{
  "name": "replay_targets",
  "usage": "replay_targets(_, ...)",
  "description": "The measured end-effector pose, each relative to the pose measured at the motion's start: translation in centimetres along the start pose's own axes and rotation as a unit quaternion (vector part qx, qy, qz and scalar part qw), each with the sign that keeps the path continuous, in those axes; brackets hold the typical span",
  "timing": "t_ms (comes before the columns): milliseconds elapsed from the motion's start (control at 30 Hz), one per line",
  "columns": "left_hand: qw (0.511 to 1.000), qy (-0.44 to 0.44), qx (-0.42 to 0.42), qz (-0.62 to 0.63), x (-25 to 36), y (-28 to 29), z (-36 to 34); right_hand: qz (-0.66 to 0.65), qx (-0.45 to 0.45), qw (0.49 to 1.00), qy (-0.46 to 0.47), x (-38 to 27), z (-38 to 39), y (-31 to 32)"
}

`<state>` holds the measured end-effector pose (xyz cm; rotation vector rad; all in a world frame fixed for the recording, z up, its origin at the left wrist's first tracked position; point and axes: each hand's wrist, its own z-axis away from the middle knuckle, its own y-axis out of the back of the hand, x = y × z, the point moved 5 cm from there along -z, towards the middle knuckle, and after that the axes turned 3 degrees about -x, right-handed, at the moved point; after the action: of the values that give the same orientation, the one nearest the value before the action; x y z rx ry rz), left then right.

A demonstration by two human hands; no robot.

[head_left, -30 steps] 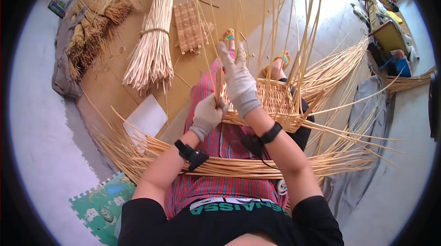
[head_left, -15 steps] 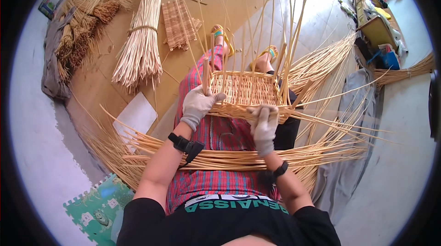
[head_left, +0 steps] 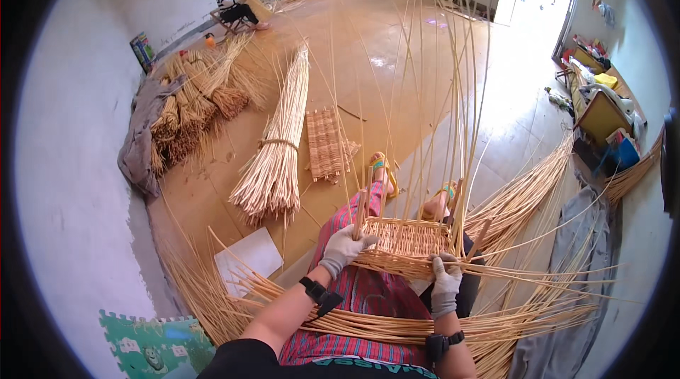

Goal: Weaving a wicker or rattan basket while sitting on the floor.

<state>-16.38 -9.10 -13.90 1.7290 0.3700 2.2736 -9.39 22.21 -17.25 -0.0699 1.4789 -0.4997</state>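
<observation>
A shallow rectangular wicker basket (head_left: 404, 239) rests over my lap, with long uncut rods rising from its far side and short thick sticks standing at its corners. My left hand (head_left: 343, 248), in a pale work glove, is closed round the near left corner, thumb over the rim. At the near right corner my right hand (head_left: 446, 280), gloved too, has its fingers curled on the woven edge. Whether it also pinches a single strand there is hidden. Loose rod ends stick out to the right past that hand. A sheaf of long wicker rods (head_left: 404, 327) lies across my thighs.
On the floor ahead are a tied rod bundle (head_left: 273, 159), woven panels (head_left: 324, 142) and a white sheet (head_left: 248, 260). More bundles (head_left: 177, 120) are heaped at left. Loose rods (head_left: 520, 184) and grey cloth (head_left: 567, 308) lie at right. Another person (head_left: 234, 7) sits far off.
The head view has tilted up, so basket and hands sit lower and farther right, and the far room shows. My left hand keeps its corner; the right fingers remain at the near right edge.
</observation>
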Motion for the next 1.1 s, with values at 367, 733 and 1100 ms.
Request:
replay_targets(367,0.958,-0.077,-0.100,-0.259,4.8,-7.6,2.1,-0.084,0.160,0.983,-0.013,-2.8,-0.4,-1.0)
replay_targets(733,0.986,0.050,-0.156,0.030,2.1,-9.4,3.3,0.313,-0.199,0.906,0.205,-10.9,-3.7,-9.0)
replay_targets(1100,0.983,0.056,-0.139,0.108,1.7,-8.5,2.8,0.176,-0.045,0.918,0.354,-11.3,1.4,-4.2)
